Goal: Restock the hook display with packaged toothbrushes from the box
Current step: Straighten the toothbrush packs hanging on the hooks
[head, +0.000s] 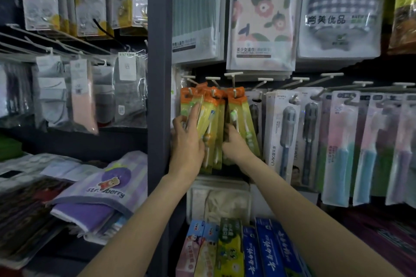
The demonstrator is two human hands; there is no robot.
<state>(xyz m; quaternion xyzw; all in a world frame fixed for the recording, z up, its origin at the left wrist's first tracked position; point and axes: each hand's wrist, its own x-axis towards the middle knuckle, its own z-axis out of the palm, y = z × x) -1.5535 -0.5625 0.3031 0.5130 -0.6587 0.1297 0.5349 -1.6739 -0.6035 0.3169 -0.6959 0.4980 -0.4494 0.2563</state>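
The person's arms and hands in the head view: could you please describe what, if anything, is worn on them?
Both forearms are bare up to the frame's bottom edge: no sleeves show. The left hand and right hand wear no gloves, and no watch, bracelet or ring is visible.

Single head-worn wide-angle view, facing forward and slightly down at a hook display from close range, within arm's reach. Centred on the orange-and-yellow toothbrush packs, with both forearms entering from the bottom edge. Edges bowed by the lens. No second view to overlap.
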